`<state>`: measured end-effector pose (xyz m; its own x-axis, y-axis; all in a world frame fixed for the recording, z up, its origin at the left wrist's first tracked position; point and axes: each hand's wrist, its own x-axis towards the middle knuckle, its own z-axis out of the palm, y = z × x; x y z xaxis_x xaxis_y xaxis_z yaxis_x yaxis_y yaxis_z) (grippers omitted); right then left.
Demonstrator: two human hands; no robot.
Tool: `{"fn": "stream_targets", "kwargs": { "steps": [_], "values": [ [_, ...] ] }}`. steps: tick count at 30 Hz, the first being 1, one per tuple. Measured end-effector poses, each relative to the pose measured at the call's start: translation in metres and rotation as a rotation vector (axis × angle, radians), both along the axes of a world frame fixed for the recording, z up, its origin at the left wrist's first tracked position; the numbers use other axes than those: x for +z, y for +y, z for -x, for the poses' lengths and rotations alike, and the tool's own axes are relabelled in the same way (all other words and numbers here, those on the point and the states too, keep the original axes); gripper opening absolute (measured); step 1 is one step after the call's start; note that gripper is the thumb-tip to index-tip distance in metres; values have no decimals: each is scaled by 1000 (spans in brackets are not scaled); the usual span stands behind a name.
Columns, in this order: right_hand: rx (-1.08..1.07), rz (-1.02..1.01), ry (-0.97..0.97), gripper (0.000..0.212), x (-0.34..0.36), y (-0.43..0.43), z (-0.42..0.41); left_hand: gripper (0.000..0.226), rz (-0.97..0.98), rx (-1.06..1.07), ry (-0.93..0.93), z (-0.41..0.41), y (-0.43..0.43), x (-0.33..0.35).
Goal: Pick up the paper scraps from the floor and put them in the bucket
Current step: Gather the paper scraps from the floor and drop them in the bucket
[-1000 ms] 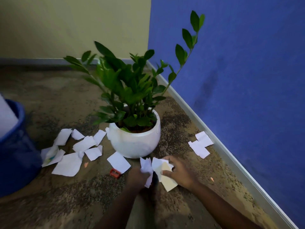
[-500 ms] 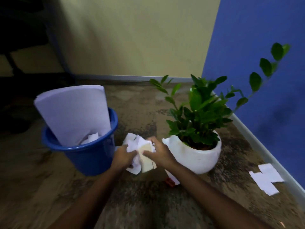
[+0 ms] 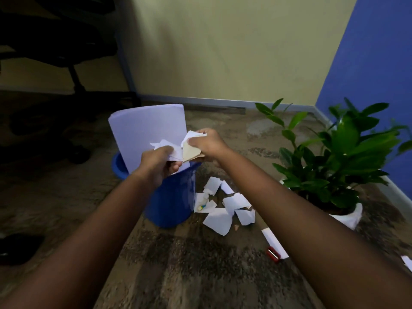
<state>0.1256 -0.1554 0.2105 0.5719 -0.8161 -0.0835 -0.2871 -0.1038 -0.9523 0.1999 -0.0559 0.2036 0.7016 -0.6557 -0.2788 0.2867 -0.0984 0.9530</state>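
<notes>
Torn paper scraps (image 3: 171, 148) are held over the mouth of a round blue plastic bucket (image 3: 176, 197), which stands on a mottled brown, speckled floor (image 3: 189, 270). The left hand (image 3: 159, 162) is curled round a crumpled white wad, with the thumb underneath. The right hand (image 3: 206, 142), just beside it, pinches a stiffer, cream-coloured angular piece (image 3: 191, 151) and further white fragments at its fingertips. A large smooth sheet (image 3: 147, 130), bowed into a curve, stands upright in the bucket and rises well above the rim. Further scraps (image 3: 218, 220), flat and irregularly torn with straight and ragged edges, lie scattered on the floor just beside the bucket's base. A narrow white strip (image 3: 273, 240) lies nearer the viewer, touching a small red sharpener (image 3: 273, 257). A glossy-leaved plant (image 3: 341, 152) in a rounded white pot (image 3: 351, 217) stands to the right, near the blue wall (image 3: 379, 63). A dark office chair (image 3: 55, 41) is seen in shadow at upper left.
</notes>
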Motion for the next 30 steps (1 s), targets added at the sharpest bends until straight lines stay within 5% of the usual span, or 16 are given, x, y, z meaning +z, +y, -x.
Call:
{"fn": "stream_targets", "kwargs": {
  "steps": [5, 9, 11, 14, 17, 21, 23, 26, 30],
  "values": [
    [15, -319, -54, 28, -2, 5, -5, 12, 6, 42, 176, -7, -2, -5],
    [33, -421, -94, 47, -12, 10, -2, 16, -65, 23, 201, -2, -5, -15],
    [57, -413, -114, 56, -15, 10, 3, 35, -182, 9, 14, 5, -7, -19],
    [-1, -284, -148, 51, -21, 3, 18, 55, -369, 24, -560, 24, -11, -25],
    [-83, -185, -167, 30, -33, -5, 50, 59, -279, -6, -1020, 56, -10, -34],
    [-179, -116, 48, 26, -74, -17, 105, 55, -202, -317, -1282, 96, -16, -66],
    [-168, 7, 314, 27, -99, -19, 129, 50, -261, -460, -1374, 113, -21, -87],
    [-4, 112, 738, 34, -136, -12, 163, 48, -374, -605, -1328, 133, -26, -117],
    [116, 91, 947, 60, -176, 5, 188, 51, -628, -675, -1191, 136, -32, -147]
  ]
}}
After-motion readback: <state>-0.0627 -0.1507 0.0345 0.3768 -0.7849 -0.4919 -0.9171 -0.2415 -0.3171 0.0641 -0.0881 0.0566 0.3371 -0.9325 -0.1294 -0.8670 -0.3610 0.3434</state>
